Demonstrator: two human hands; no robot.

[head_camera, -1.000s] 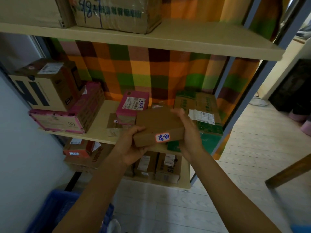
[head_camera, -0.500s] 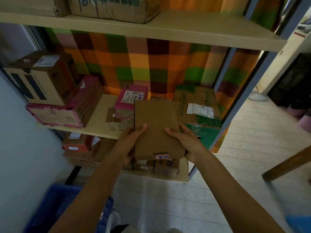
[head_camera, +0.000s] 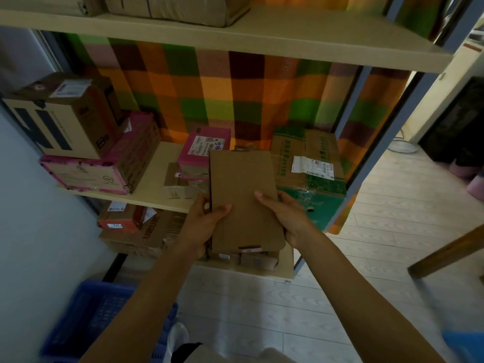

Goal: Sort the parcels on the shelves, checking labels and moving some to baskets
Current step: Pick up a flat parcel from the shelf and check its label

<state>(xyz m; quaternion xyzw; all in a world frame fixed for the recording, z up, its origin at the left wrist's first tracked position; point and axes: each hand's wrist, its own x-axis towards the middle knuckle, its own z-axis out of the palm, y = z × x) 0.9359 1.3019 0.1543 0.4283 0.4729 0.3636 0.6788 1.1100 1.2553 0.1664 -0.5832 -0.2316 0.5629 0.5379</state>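
Three shelves [head_camera: 146, 189] before checked curtain [head_camera: 235, 95].

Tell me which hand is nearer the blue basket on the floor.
Left. The left hand grips the flat brown parcel above and right of the blue basket; the right hand holds the parcel's far side.

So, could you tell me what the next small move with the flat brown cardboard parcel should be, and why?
Probably tilt the flat brown cardboard parcel to show its small sticker: both hands, left hand and right hand, grip it, but that near-edge label can't be read.
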